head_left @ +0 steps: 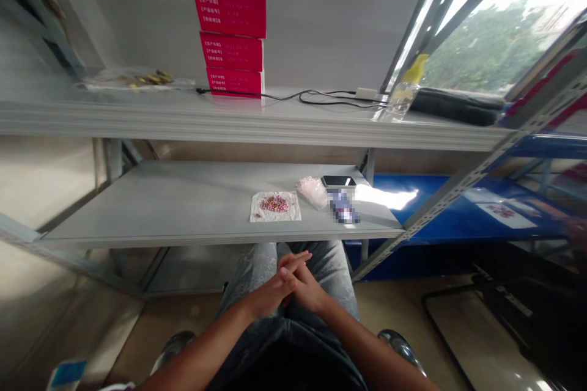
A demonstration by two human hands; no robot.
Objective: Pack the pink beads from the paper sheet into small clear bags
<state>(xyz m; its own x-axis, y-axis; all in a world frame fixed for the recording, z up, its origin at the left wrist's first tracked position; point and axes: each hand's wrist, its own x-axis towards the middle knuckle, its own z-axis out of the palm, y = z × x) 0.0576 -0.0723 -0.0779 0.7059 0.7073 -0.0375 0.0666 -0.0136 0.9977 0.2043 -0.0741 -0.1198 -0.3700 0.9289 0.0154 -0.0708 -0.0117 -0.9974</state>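
Pieces [274, 203], small and bead-like, heaped on a creased white sheet [255, 212], lower shelf [183, 201], near front edge. Probably light, hard, prone to roll; sheet likely soft, best lifted by opposite edges. Left hand [274, 287] and right hand [310, 288] folded together over the lap; cannot tell whether palms enclose anything.

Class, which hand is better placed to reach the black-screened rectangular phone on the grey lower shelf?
Probably the right hand: the phone lies toward that side, and the left hand would reach across. Both are clasped.
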